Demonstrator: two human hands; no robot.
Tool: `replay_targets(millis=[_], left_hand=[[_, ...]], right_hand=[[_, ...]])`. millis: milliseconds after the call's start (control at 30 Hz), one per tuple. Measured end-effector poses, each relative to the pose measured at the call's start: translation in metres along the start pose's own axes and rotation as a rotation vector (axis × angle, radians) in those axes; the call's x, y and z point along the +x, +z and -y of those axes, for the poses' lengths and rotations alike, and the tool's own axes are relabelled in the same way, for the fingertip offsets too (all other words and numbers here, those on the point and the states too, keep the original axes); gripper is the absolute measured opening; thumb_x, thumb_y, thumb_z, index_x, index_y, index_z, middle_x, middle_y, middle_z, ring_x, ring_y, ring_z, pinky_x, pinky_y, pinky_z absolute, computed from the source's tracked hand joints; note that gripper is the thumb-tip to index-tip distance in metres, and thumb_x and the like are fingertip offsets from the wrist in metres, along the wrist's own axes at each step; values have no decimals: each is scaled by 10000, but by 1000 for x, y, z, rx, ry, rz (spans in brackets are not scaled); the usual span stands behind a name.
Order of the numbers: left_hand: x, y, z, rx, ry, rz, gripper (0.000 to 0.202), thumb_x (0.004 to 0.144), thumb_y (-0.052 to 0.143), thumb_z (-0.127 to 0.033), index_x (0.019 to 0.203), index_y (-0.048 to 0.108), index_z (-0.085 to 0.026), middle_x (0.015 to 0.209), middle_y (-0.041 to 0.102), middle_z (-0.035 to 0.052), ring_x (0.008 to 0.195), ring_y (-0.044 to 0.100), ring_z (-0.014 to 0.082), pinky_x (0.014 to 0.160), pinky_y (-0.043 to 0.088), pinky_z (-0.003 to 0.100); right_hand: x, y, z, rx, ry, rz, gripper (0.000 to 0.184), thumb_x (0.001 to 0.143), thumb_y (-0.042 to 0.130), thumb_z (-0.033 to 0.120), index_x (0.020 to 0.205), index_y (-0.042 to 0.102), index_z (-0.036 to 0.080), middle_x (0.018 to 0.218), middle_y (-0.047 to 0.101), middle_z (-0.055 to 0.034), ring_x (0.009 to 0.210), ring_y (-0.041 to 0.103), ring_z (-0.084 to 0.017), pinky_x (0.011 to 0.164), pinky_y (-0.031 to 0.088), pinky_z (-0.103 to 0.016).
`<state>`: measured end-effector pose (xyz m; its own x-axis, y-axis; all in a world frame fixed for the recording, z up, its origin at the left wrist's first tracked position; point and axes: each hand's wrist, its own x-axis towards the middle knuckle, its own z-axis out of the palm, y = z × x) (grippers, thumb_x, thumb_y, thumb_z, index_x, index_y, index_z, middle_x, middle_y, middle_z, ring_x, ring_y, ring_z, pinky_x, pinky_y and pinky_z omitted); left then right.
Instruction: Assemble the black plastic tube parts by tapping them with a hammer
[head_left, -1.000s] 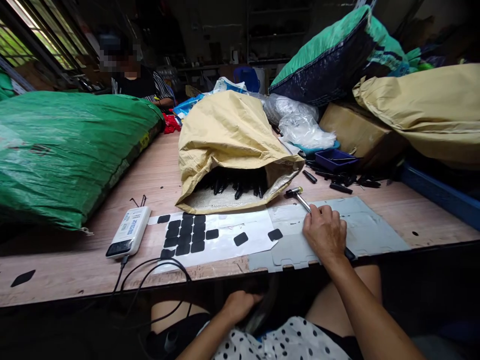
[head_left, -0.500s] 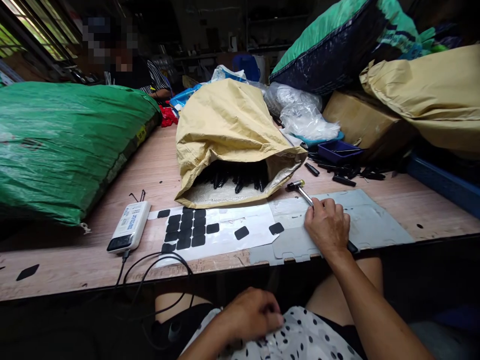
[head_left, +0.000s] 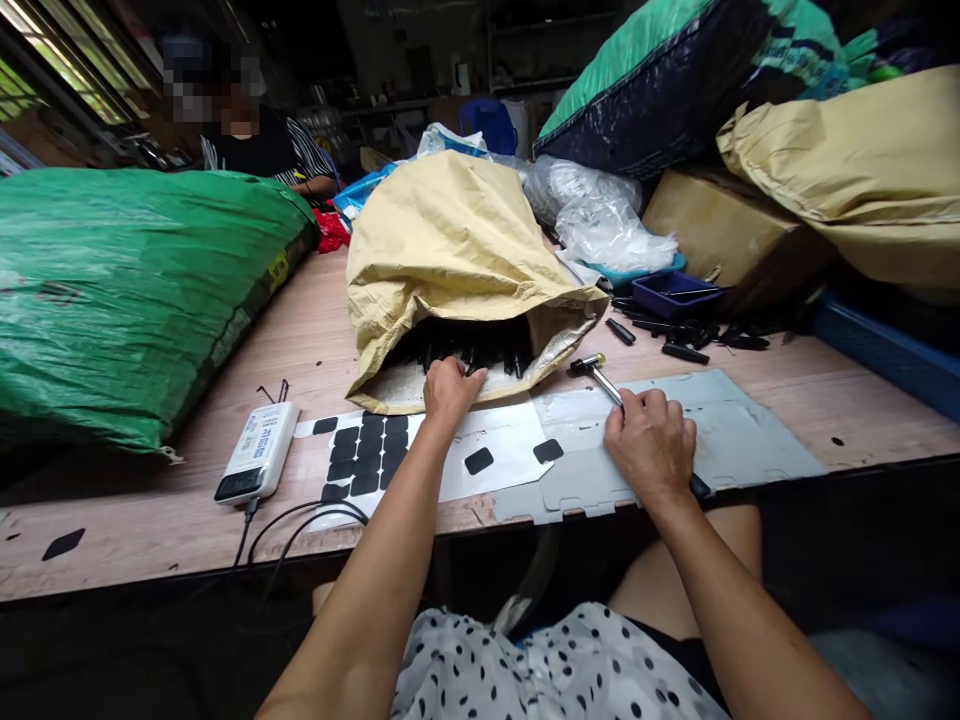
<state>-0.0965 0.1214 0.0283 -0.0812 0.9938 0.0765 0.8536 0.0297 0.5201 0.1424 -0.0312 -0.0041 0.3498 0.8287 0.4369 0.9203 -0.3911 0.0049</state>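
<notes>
My right hand (head_left: 651, 442) is wrapped round the handle of a small hammer (head_left: 609, 384), which lies over the grey mat (head_left: 727, 430). The hammer's head, with a yellow face, points up and left near the bag's mouth. My left hand (head_left: 450, 388) reaches into the mouth of a tan woven bag (head_left: 442, 240), its thumb spread away from the fingers. Its fingertips are close to the black slender parts (head_left: 516, 362) inside; whether they touch is unclear. Under my left forearm lies a white sheet (head_left: 442, 482) with black rounded squares (head_left: 366, 452).
A white power bank (head_left: 259, 452) with a black cable stands left. Beside it bulges a big green sack (head_left: 135, 300). At right are a purple tray (head_left: 675, 297), loose black parts (head_left: 686, 353) and a blue bin (head_left: 885, 350). A person (head_left: 262, 150) sits across the table.
My left hand has risen from my lap to the mouth of the tan bag. The right hand keeps its hold on the hammer in about the same spot.
</notes>
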Motion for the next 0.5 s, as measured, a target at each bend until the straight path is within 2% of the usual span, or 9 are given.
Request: replay_targets(millis=[67, 167, 233, 300, 400, 500], left_hand=[[-5, -2, 5, 64, 8, 56, 224, 841, 717, -415, 823, 666, -197, 968, 675, 97, 917, 646, 262, 816, 477, 354], [-28, -19, 12, 114, 50, 15, 211, 858, 698, -411, 801, 674, -209, 949, 681, 89, 907, 633, 267, 778, 465, 355], [-49, -32, 16, 118, 133, -49, 215, 877, 689, -424, 834, 687, -213, 935, 681, 81, 935, 613, 275, 796, 460, 365], [-71, -38, 19, 69, 257, -50, 189, 897, 686, -407, 886, 699, -218, 920, 684, 64, 947, 592, 264, 827, 454, 367], [-96, -29, 20, -81, 416, 102, 128, 890, 719, -347, 939, 705, -230, 911, 688, 33, 927, 574, 232, 834, 451, 350], [-109, -12, 22, -161, 453, 193, 111, 869, 744, -297, 947, 705, -228, 926, 677, 30, 942, 563, 229, 851, 446, 354]], right_hand=[[0, -1, 0, 6, 5, 3, 296, 949, 498, 271, 1181, 656, 177, 1036, 595, -126, 937, 465, -250, 705, 209, -366], [1, -1, 1, 21, 14, 9, 302, 964, 482, 276, 1190, 655, 174, 1058, 600, -128, 948, 472, -251, 713, 222, -368], [1, -2, 1, 29, 18, 22, 300, 974, 471, 280, 1183, 656, 170, 1060, 602, -129, 951, 477, -251, 715, 223, -365], [1, -2, 1, 27, 20, 34, 295, 981, 461, 284, 1166, 659, 169, 1057, 602, -128, 950, 478, -250, 714, 220, -363], [1, -1, 1, 14, 22, 29, 295, 989, 450, 285, 1163, 659, 170, 1061, 602, -124, 950, 478, -247, 712, 219, -365], [-1, 0, 0, 19, 23, 19, 311, 992, 450, 286, 1199, 652, 171, 1078, 603, -125, 959, 485, -248, 718, 226, -365]])
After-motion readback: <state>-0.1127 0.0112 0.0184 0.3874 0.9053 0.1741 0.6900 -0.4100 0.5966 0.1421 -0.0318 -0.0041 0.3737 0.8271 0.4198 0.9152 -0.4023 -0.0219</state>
